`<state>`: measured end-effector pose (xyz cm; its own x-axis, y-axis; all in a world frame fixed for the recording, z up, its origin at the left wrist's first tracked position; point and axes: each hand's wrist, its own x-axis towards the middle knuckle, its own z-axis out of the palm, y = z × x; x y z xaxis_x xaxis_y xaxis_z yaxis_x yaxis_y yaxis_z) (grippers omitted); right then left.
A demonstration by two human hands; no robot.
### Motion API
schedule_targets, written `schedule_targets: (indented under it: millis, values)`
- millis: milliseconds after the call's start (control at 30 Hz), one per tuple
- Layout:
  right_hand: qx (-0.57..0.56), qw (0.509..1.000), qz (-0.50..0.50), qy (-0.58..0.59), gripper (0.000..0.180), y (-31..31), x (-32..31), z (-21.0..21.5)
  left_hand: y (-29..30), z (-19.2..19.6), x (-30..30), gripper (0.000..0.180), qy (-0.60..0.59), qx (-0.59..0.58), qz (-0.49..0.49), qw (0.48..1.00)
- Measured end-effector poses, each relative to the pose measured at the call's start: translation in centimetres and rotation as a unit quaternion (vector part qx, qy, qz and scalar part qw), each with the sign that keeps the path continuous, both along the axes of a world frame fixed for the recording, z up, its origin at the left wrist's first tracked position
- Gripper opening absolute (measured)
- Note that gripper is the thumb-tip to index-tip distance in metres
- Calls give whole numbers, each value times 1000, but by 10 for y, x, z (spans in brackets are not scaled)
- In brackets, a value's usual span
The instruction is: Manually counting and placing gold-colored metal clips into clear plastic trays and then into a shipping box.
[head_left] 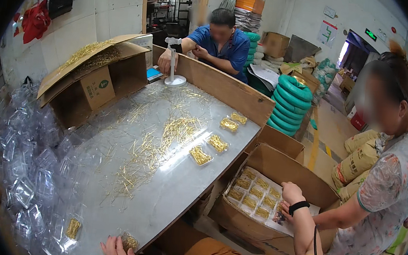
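Note:
My left hand (119, 252) lies at the near edge of the grey table (173, 193), fingers spread. It is right beside a clear plastic box (129, 241) of gold-coloured metal hooks or pins. My right hand (292, 192), below a black wristband, is over an open cardboard carton (289, 165), its fingers stretched out above the packed boxes (256, 191) of the same gold pieces. Nothing shows in its grip. A co-worker's hand (285, 210) reaches into the carton just below mine. Another filled box (73, 228) stands left of my left hand.
Loose gold pieces (179, 130) are strewn across the table. Several filled boxes (200, 155) line its right side. Clear empty boxes (26, 184) are heaped at the left. A tilted carton (97, 85), a white stand (174, 79) and a seated person (221, 45) are at the far side.

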<state>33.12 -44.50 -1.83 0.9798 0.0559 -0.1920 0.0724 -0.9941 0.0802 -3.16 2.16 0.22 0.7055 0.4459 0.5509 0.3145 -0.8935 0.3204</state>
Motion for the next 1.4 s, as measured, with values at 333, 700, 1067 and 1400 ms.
schedule_targets:
  millis: [333,700,1067,1400]
  values:
    - [25,998,18,-60,25,-6,-17,-10,-1,-8,3,40,-17,2,-13,1000]
    - [61,996,6,-63,28,12,-65,18,2,-12,2,42,-32,-9,-14,999]
    - [111,991,15,-68,34,-9,-62,20,4,-12,4,41,-54,5,-28,998]
    - [209,974,56,-70,35,37,-90,39,2,-4,5,42,-53,15,-29,998]
